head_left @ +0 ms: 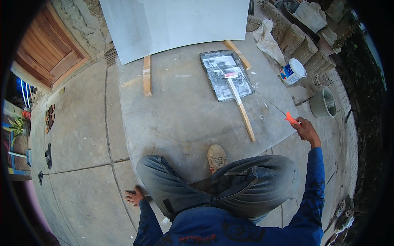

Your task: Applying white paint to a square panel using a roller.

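My right hand (pixel 306 131) is closed round the orange handle (pixel 291 119) of a tool with a long, thin metal rod. That rod reaches left toward the edge of a black paint tray (pixel 219 96) smeared with white; what sits at its tip I cannot make out. Across the tray lies a wooden stick (pixel 245 117), its whitish head with a pink edge (pixel 231 75) resting inside. My left hand (pixel 134 196) leans on the concrete floor beside my left knee, fingers spread, holding nothing.
A large pale panel (pixel 172 24) rests on two wood strips (pixel 147 78) ahead. To the right stand a white paint bucket (pixel 294 70) and a grey bucket (pixel 323 102), near stacked stones and a white cloth (pixel 266 39). Sandals (pixel 49 119) lie at the left, below a wooden door (pixel 49 45).
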A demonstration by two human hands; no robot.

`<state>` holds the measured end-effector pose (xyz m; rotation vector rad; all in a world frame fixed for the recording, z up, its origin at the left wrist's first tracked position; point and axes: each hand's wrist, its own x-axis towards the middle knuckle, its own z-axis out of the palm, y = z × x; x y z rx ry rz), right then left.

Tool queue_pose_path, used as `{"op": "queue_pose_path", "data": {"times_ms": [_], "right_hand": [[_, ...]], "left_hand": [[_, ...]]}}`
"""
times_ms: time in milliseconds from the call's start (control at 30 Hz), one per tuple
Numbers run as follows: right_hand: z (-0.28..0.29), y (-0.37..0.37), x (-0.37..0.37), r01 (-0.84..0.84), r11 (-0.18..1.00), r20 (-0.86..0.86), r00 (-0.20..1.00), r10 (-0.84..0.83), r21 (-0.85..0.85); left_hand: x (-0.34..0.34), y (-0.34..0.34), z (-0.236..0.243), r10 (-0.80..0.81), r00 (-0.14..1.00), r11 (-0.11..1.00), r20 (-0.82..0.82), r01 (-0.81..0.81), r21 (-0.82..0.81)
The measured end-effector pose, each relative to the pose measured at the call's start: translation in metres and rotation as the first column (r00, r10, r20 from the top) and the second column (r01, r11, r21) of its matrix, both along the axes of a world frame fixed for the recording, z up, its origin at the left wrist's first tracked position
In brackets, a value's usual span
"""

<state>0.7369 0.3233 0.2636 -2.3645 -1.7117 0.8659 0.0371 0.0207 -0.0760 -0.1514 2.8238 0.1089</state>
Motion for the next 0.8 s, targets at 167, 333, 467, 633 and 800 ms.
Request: {"op": "queue_pose_path", "data": {"times_ms": [167,333,467,633,800], "right_hand": [[-0.027,0.02,-0.01,-0.016,0.999,-0.027,0.999,0.017,0.04],[-0.038,0.029,-0.025,-0.054,0.993,-0.006,0.998,0.055,0.102],[-0.034,0.015,-0.016,-0.032,0.996,-0.015,0.999,0.034,0.087],[-0.017,-0.013,0.001,0.004,1.0,-0.005,1.0,-0.004,0.02],[-0.026,-0.008,-0.008,0.0,0.998,-0.036,0.999,0.002,0.063]], "left_hand": [[0.0,0.0,0.004,0.007,1.0,1.0,-0.002,-0.007,-0.002],[0.003,-0.001,0.007,0.01,1.0,1.0,0.01,-0.011,0.015],[0.003,-0.005,0.005,-0.005,1.0,1.0,0.011,0.004,0.018],[0.005,-0.002,0.0,-0.024,0.999,1.0,-0.026,0.024,0.001],[0.005,0.003,0.002,-0.01,0.998,1.0,-0.069,0.008,-0.023]]}}
